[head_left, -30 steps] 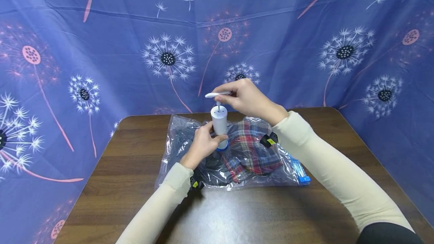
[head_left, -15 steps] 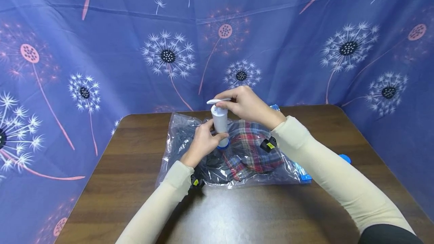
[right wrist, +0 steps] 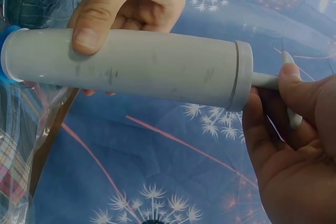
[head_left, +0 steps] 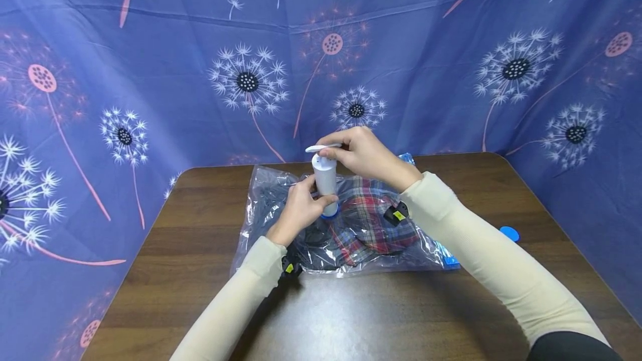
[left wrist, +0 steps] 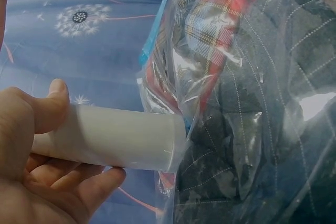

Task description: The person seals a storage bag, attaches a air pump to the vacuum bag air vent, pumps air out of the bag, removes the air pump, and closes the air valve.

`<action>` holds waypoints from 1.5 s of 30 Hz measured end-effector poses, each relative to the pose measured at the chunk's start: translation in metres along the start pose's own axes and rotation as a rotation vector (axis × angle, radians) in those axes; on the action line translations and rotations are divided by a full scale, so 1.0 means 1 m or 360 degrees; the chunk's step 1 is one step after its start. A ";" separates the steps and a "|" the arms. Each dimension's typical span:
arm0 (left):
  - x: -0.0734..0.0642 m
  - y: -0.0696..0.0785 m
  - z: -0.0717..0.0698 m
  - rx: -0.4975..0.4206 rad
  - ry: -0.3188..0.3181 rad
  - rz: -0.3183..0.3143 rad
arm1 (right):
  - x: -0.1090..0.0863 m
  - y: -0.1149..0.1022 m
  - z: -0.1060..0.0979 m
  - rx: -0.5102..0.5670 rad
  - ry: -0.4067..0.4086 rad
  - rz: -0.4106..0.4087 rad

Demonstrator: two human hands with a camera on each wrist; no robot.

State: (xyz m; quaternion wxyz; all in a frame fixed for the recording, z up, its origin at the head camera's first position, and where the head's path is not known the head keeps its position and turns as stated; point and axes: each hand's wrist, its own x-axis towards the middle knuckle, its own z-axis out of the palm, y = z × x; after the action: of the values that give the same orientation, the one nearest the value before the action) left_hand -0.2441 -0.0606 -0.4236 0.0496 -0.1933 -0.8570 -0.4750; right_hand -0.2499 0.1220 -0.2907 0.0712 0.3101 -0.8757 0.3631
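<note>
A white hand pump stands nearly upright on a clear plastic storage bag, its lower end at a blue valve ring. My left hand grips the lower barrel, thumb across the near side. With my right hand I hold the pump's flat white handle, the thumb and fingers around it. Only a short length of rod shows between handle and barrel in the right wrist view. Inside the bag lie a plaid shirt and a dark quilted garment.
A round blue cap lies on the wooden table beyond my right sleeve. Blue strips show at the bag's right edge. A blue dandelion-print curtain hangs behind the table and at both sides.
My right hand has moved down, bringing the pump handle close to the barrel and hiding most of the rod. My left hand keeps its grip. The blue cap has come into view beside my sleeve.
</note>
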 end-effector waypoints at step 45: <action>-0.001 0.002 -0.001 0.0055 0.0004 0.0018 | -0.006 -0.009 0.006 -0.0040 0.0137 -0.0084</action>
State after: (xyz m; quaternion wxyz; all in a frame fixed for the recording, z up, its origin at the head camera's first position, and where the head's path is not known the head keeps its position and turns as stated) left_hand -0.2422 -0.0603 -0.4218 0.0567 -0.1966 -0.8640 -0.4600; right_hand -0.2392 0.1155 -0.2920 0.1221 0.3162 -0.8679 0.3631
